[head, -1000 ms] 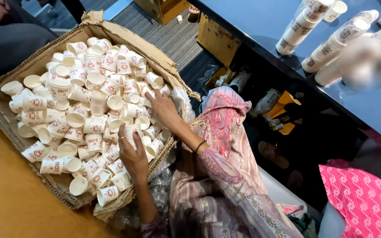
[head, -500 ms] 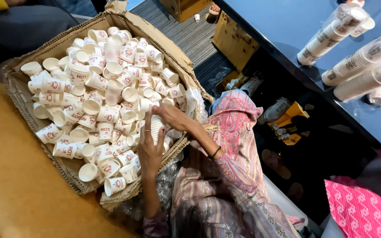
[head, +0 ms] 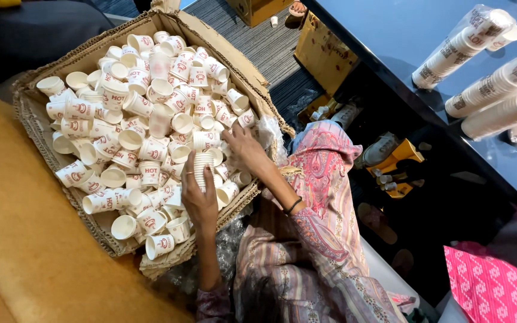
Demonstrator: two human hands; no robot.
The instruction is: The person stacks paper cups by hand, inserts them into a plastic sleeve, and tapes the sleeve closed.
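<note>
A big open cardboard box holds a heap of small white paper cups with red print. My left hand is closed around a short stack of nested cups, held upright over the near right part of the heap. My right hand lies just to its right, fingers spread on loose cups by the box's right wall. A dark band sits on my right wrist. My sleeves and lap are pink patterned cloth.
A tan surface runs along the left of the box. A dark table on the right carries wrapped sleeves of stacked cups. Shoes and a yellow item lie on the floor beneath it. Smaller cardboard boxes stand behind.
The view has shifted, so the box sits more to the right and lower. My left hand still holds the cup stack. My right hand stays among the cups at the box's right side.
</note>
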